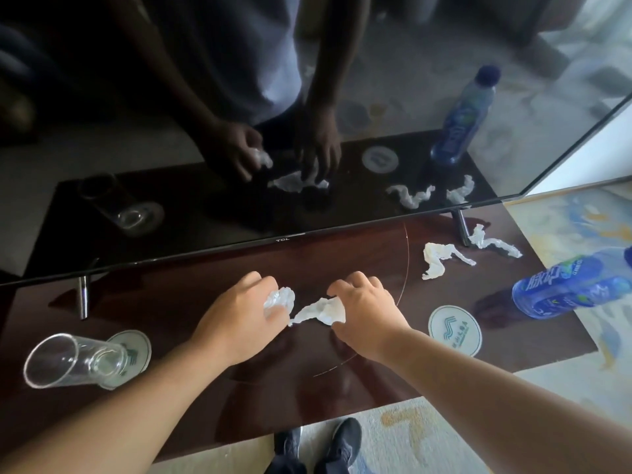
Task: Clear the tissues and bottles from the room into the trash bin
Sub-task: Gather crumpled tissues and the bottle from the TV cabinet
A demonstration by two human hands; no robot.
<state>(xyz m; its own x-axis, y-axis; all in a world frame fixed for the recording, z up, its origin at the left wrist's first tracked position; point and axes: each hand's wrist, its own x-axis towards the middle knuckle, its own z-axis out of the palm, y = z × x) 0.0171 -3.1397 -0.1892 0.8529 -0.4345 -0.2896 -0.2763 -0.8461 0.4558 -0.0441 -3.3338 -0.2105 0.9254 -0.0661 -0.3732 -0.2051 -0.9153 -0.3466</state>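
My left hand (236, 316) grips a crumpled white tissue (279, 299) at the middle of the dark wooden cabinet top (191, 302). Just to its right, my right hand (366, 309) pinches a second, longer tissue (319, 311) that lies on the wood. Two more twisted tissues lie farther right: one (437, 260) near the TV foot, another (492, 241) beyond it. A blue plastic bottle (574, 283) stands at the right edge of the cabinet.
A TV (239, 165) with a dark reflecting screen stands along the back on metal feet (83, 295). A clear glass (73, 360) stands on a round coaster (135, 350) at the left. Another coaster (455, 330) lies at the right. Patterned carpet (427, 436) surrounds the cabinet.
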